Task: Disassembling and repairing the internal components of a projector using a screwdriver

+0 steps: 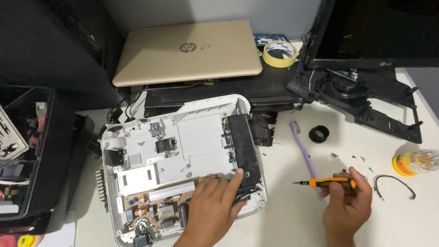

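An opened white device casing [186,136] lies on the white table, showing a white inner plate, a black module [243,147] along its right side and a brown circuit board [156,210] at its near end. My left hand [212,205] rests flat on the casing's near right part, fingertips touching the black module. My right hand [349,204] is to the right of the casing, above the table, gripping a small orange-and-black screwdriver [325,182] whose tip points left.
A purple toothbrush [302,146], black ring [319,133], several loose screws [356,159], a black cable [395,182] and a yellow screwdriver-bit case [423,160] lie right. Behind: gold laptop [189,49], tape roll [279,53], monitor [397,28]. An open black computer case [10,158] stands left.
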